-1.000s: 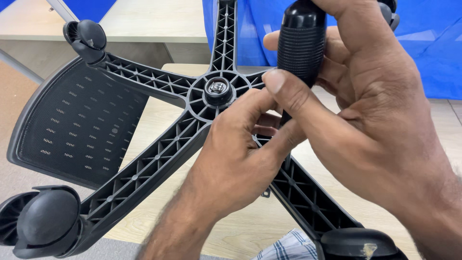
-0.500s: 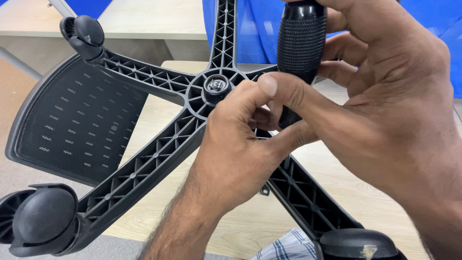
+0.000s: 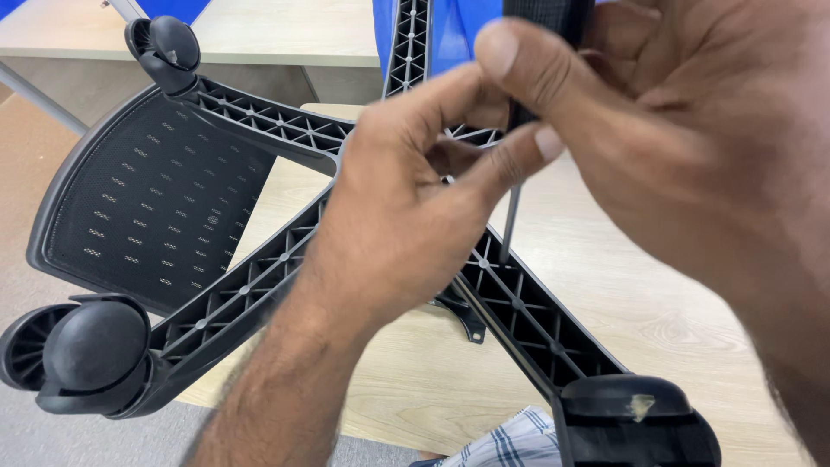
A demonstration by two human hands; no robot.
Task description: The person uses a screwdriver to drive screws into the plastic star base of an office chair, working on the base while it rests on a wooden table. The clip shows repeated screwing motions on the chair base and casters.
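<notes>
Fingers (image 3: 519, 156) of my left hand (image 3: 406, 233) are pinched nearly closed at the hub of the black five-armed ribbed plastic chair base (image 3: 259, 285), thumb and forefinger tips meeting around something too small and too hidden for me to name. My right hand (image 3: 692, 156) is wrapped tight around the black ribbed handle of a screwdriver (image 3: 549, 17), whose thin steel shaft (image 3: 508, 220) runs down, slightly tilted, to the rib just beside the hub.

Judging by the look, the screwdriver is light and stiff, and its ribbed grip should not slip; the handle is the place to hold it, as I do. The chair base seems rigid, bulky and moderately heavy, awkward to turn; I would take it by an arm near the hub rather than by a black swivel caster (image 3: 95, 355), which would roll in the fingers.

The base lies upside down on the pale wood-grain desk (image 3: 605, 320), arms overhanging the edge. A black perforated mesh seat panel (image 3: 147, 199) rests under it on the left, well apart from both hands. No container shows anywhere.
</notes>
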